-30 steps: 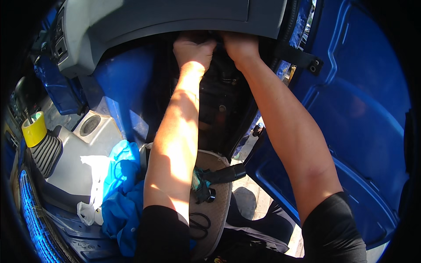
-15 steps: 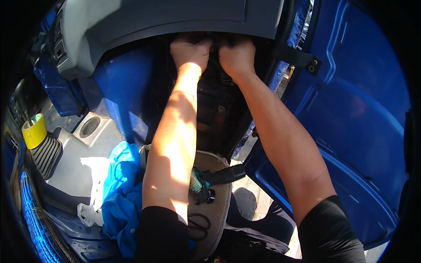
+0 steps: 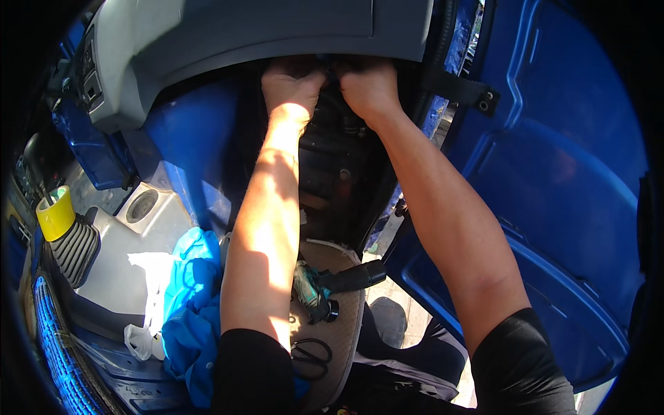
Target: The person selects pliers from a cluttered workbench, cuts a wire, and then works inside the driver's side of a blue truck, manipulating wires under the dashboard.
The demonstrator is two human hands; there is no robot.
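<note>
Both my arms reach forward under the grey dashboard [image 3: 270, 31] of a blue vehicle cab. My left hand [image 3: 292, 81] is curled close below the dashboard's lower edge, with its fingertips in shadow. Right beside it, my right hand [image 3: 368, 86] is closed too, knuckles up and thumb side toward the left hand. What the fingers grip is hidden by the dashboard edge and the dark. Below the hands lies the dark footwell [image 3: 339, 187]. A teal and black cordless power tool [image 3: 315, 294] rests on a beige mat under my left forearm.
The open blue door [image 3: 553, 173] stands at the right, joined by a black strap [image 3: 460, 90]. At left are a gear lever boot [image 3: 72, 252] with a yellow tape roll [image 3: 55, 214] around the lever, blue cloth [image 3: 190, 332] and a white plastic bag [image 3: 142, 339]. A black cord [image 3: 311, 356] lies on the mat.
The view has shifted slightly, so the dashboard sits a little lower and further left. Both hands stay close together under its edge, with only a slight change in pose.
</note>
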